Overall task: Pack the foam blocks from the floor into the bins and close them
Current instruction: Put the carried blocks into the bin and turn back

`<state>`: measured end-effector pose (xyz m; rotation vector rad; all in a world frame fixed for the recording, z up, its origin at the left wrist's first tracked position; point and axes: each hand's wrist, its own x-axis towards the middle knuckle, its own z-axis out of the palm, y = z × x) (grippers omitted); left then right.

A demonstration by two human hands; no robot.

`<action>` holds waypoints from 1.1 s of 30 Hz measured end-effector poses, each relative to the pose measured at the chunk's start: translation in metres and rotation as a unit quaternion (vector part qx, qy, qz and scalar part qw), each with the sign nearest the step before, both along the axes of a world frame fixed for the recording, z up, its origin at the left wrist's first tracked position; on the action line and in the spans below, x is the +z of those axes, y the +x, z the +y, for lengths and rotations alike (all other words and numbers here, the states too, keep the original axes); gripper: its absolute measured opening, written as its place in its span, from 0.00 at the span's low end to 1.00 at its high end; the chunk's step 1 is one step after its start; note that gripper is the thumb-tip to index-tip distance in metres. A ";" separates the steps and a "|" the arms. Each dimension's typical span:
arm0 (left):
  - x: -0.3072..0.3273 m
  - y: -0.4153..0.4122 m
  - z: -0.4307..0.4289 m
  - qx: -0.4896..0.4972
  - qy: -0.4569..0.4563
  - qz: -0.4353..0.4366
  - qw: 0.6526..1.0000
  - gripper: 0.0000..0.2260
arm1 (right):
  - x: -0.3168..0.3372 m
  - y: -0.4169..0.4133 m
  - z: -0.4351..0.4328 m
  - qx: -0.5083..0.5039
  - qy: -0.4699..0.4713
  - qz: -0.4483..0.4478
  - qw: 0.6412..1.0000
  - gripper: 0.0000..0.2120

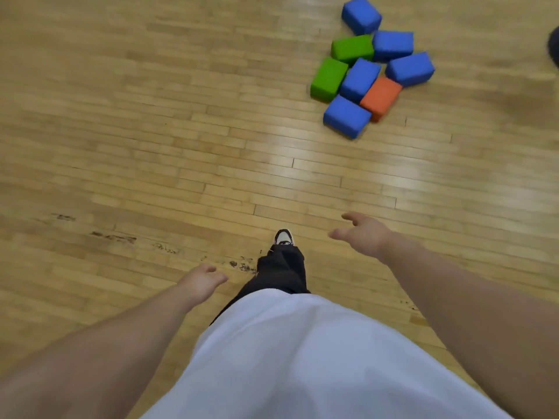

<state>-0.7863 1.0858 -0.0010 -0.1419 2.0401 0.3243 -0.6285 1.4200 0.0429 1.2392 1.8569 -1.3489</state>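
A cluster of foam blocks lies on the wooden floor at the upper right: several blue blocks (pixel 360 79), two green ones (pixel 329 78) and one orange block (pixel 381 96). The nearest blue block (pixel 347 116) sits at the cluster's front edge. My right hand (pixel 361 234) is stretched forward with relaxed fingers and holds nothing, well short of the blocks. My left hand (pixel 202 282) hangs lower left of it, fingers loosely curled and empty. No bin is in view.
Bare wooden floor (pixel 151 131) spreads to the left and ahead, with dark scuff marks (pixel 115 236) near my feet. My shoe (pixel 283 237) steps forward between my hands. A dark object (pixel 554 46) shows at the right edge.
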 end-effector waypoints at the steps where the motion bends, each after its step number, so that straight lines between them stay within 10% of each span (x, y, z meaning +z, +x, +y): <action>1: 0.002 -0.019 0.019 -0.004 0.000 -0.007 1.000 0.28 | 0.001 -0.012 0.013 -0.007 -0.001 -0.016 1.000 0.37; 15: 0.028 -0.235 0.394 -0.207 0.146 -0.021 0.967 0.29 | -0.028 -0.143 0.242 -0.125 -0.030 -0.113 0.985 0.35; 27: 0.021 -0.443 0.562 -0.128 0.027 0.037 0.991 0.28 | -0.048 -0.388 0.501 -0.061 -0.008 0.015 0.998 0.40; 33: -0.006 -0.538 0.704 -0.245 0.010 0.022 0.969 0.27 | -0.091 -0.459 0.584 -0.142 0.006 0.027 0.989 0.40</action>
